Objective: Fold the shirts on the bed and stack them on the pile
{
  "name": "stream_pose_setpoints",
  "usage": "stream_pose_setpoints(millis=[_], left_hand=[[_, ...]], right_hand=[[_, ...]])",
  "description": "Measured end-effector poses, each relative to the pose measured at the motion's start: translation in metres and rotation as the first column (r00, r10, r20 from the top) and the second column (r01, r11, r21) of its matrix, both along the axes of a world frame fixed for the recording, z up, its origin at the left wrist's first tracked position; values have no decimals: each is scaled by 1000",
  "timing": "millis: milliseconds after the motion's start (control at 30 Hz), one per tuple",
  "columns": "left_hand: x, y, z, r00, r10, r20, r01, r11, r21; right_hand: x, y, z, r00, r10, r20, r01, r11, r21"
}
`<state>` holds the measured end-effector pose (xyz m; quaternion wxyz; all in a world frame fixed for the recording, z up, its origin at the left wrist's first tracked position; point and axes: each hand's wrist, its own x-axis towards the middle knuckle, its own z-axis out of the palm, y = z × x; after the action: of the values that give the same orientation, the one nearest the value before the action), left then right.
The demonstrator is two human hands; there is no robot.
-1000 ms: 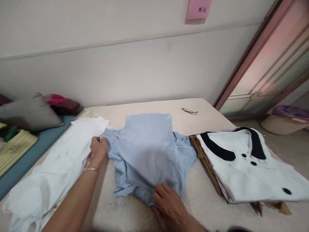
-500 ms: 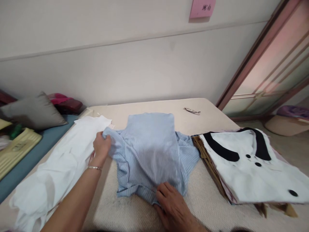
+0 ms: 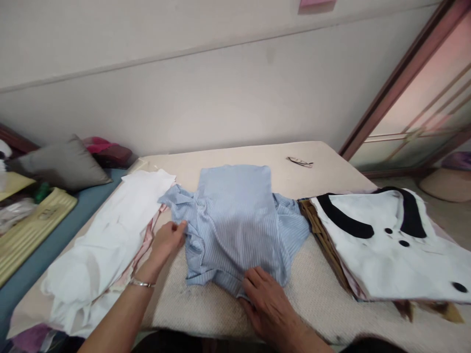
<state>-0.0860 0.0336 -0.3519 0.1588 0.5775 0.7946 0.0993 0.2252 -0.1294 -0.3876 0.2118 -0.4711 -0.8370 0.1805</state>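
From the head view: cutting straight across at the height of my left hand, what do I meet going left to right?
Pale yellow ribbed container, teal surface, white garments, left hand, light blue striped shirt, folded white shirt with black collar.

The head camera looks forward (and down) across the table (image 3: 329,171).

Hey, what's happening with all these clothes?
Someone's right hand holds the near edge of a light-blue striped garment spread on a cream surface. The left hand is at the garment's left side, perhaps touching it. White clothing lies to the left; a black-collared white garment tops a pile on the right.
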Motion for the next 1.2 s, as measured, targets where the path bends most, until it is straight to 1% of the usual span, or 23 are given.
stream_pose_setpoints(millis=[67, 133, 200, 267, 333, 433, 500, 533, 567, 600, 633, 667, 700, 733, 767, 800, 833, 867, 933, 1067, 1100, 1133, 1200], left_hand=[[6, -3, -9, 998, -25, 60, 27, 999, -38], [8, 3, -16, 999, -26, 31, 26, 1000, -14], [1, 12, -18, 999, -31, -11, 31, 999, 11], [-15, 20, -17, 1000, -9, -27, 10, 1000, 17], [-35, 22, -13, 998, 47, -52, -45, 999, 25], [-59, 11, -6, 988, 126, -93, -123, 992, 40], [-63, -3, -1, 984, 136, -115, -130, 990, 56], [-60, -12, 3, 987, 110, -119, -102, 992, 74], [-56, -22, 6, 993, 46, -113, -35, 995, 96], [-50, -33, 10, 993, -65, -101, 78, 989, 124], [-43, -43, 14, 972, -216, -91, 228, 962, 153], [-36, -54, 17, 917, -390, -88, 399, 899, 179], [-28, -64, 19, 835, -541, -101, 549, 813, 194], [-21, -72, 20, 748, -652, -124, 663, 723, 197], [-15, -79, 20, 675, -722, -155, 737, 649, 188], [-10, -84, 20, 626, -758, -183, 780, 602, 174], [-6, -87, 20, 600, -775, -200, 800, 577, 164], [-3, -89, 20, 592, -780, -203, 806, 569, 161], [-2, -88, 25, 624, -765, -157, 779, 595, 196], [-11, -86, 39, 762, -642, 88, 601, 750, 276], [-14, -88, 40, 777, -620, 107, 578, 771, 268], [-17, -91, 40, 780, -619, 88, 584, 772, 249], [-21, -101, 35, 756, -653, -38, 646, 736, 201]], right_hand=[[0, 0, 0, 1000, -2, 9, 1, 1000, 9], [0, 0, 0, 1000, -2, 15, 2, 1000, 28], [1, 1, -1, 1000, 8, 13, -9, 998, 55], [2, 1, -2, 1000, 25, 1, -25, 996, 82], [3, 1, -2, 999, 47, -16, -45, 995, 94], [2, -1, -1, 996, 91, -17, -90, 994, 70], [0, -3, 1, 993, 114, -3, -114, 992, 49], [-1, -4, 1, 993, 117, 6, -117, 992, 44], [-1, -4, 1, 993, 116, 13, -117, 992, 44], [-2, -4, 1, 993, 116, 19, -117, 992, 44], [-2, -4, 1, 993, 115, 20, -116, 992, 48], [-2, -4, 1, 993, 114, 18, -115, 992, 55], [-2, -4, 1, 994, 110, 11, -110, 992, 64], [-2, -3, 1, 995, 104, -1, -104, 992, 73], [-2, -2, 1, 996, 93, -16, -91, 992, 84], [-2, -1, 1, 997, 76, -34, -72, 993, 92], [-1, -1, 2, 997, 57, -55, -51, 994, 98], [-1, 0, 3, 996, 39, -81, -30, 994, 102], [1, 3, 6, 989, -3, -147, 17, 995, 96], [6, 8, 9, 952, -100, -289, 119, 992, 47], [6, 9, 10, 945, -119, -303, 135, 990, 32], [7, 9, 10, 944, -131, -302, 144, 989, 22], [7, 9, 10, 959, -129, -251, 139, 990, 21]])
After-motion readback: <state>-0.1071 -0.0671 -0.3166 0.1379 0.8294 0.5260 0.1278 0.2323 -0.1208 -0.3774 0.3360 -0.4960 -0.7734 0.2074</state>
